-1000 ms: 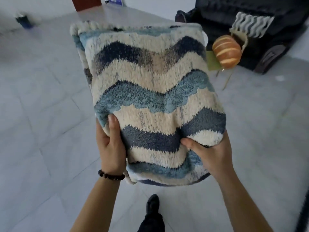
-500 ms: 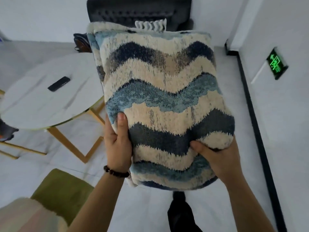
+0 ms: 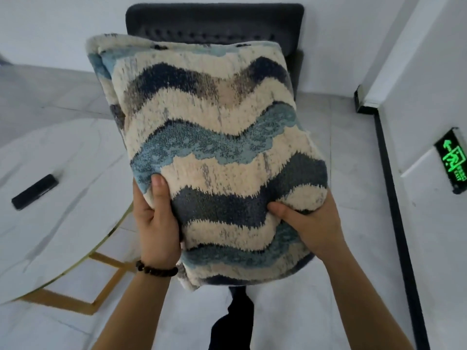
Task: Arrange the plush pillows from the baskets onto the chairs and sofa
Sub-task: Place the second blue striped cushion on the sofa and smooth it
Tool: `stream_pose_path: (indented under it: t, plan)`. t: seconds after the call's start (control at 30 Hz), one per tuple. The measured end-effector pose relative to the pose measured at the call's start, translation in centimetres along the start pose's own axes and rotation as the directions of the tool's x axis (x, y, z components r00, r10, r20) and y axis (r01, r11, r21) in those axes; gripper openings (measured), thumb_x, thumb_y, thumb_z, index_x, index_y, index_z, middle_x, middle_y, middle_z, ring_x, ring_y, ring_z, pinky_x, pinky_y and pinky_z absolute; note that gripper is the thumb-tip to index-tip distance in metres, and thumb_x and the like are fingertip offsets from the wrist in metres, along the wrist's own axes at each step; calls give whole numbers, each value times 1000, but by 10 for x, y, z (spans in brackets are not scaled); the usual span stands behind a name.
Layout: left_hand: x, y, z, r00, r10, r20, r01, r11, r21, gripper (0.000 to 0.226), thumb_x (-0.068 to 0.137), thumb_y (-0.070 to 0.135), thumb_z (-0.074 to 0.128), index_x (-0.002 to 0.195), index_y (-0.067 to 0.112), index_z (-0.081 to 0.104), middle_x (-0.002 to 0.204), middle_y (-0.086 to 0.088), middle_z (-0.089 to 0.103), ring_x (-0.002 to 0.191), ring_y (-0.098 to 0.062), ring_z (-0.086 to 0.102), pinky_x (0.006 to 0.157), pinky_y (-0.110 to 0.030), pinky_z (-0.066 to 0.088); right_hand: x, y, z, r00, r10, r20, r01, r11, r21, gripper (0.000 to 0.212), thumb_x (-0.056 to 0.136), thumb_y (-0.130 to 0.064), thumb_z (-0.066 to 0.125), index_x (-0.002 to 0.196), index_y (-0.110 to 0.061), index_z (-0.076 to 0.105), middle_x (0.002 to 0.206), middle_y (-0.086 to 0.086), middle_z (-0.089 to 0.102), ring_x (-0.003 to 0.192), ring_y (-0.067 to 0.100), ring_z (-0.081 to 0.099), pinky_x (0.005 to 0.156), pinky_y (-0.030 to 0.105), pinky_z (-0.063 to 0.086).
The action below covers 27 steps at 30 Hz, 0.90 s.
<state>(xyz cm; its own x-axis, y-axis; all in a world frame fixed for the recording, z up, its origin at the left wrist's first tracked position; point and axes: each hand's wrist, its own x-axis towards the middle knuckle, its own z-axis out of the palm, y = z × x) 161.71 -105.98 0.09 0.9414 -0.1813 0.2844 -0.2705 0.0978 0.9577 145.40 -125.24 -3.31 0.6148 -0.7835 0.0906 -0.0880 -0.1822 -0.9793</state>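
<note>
Grey-white marble-look tile floor (image 3: 328, 286) fills most of the view, glossy, faint veining, thin grout lines. White walls behind and to the right; right wall has a black baseboard strip (image 3: 396, 218) running along its foot. Dark grey tufted sofa (image 3: 214, 21) at top centre, velvety fabric, button-dimpled backrest, rounded corners, mostly hidden behind the pillows. Round table (image 3: 63, 210) on the left, white marble-pattern top, thin gold rim, angled gold metal legs under it.

Plush pillows (image 3: 214, 147), held in the air at centre, in front of the sofa and not touching it. Looks like two stacked, second one's edge peeking at upper left; same pattern. Square-ish, soft, shaggy tufted pile, wavy bands of cream, navy, teal-blue and a bit of tan. Near edge sags between the hands.

Left hand (image 3: 156, 223) grips the near-left corner, thumb on the top face, fingers wrapped underneath out of sight. Dark beaded bracelet (image 3: 156, 270) on that wrist. Right hand (image 3: 310, 223) grips the near-right corner, thumb pressed into the pile, fingers under.

Dark trouser leg and shoe (image 3: 237, 311) visible below the pillows. Flat black rectangular device (image 3: 35, 188), phone or remote, cannot tell, lies on the table top. Green glowing exit sign (image 3: 453, 162) low on the right wall, rectangular, dark frame.
</note>
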Motion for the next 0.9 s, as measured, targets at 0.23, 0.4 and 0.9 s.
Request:
stream_pose_path:
  t: [0.23, 0.4, 0.9]
  plan:
    - [167, -81, 165, 996, -83, 16, 83, 996, -27, 49, 102, 52, 44, 139, 21, 53, 132, -8, 63, 125, -28, 58, 106, -61, 44, 235, 25, -4, 1000, -1, -18, -1, 996, -85, 88, 58, -54, 92, 132, -22, 58, 119, -15, 69, 102, -13, 64, 79, 6, 53]
    - [265, -92, 300, 982, -97, 165, 107, 993, -52, 57, 102, 50, 47, 146, 14, 48, 139, -2, 61, 130, -14, 56, 110, -44, 47, 368, 22, -48, 991, 25, -132, -37, 995, -89, 92, 53, -58, 95, 131, -28, 58, 118, -19, 68, 104, -12, 64, 85, 21, 54]
    - [508, -175, 566, 982, -166, -86, 170, 984, 42, 22, 106, 42, 45, 126, 45, 55, 119, 21, 65, 109, 18, 58, 95, -9, 46, 806, 80, -56, 989, 16, 148, -9, 999, -45, 108, 46, -78, 86, 136, -26, 56, 126, -11, 69, 114, 3, 66, 92, 26, 55]
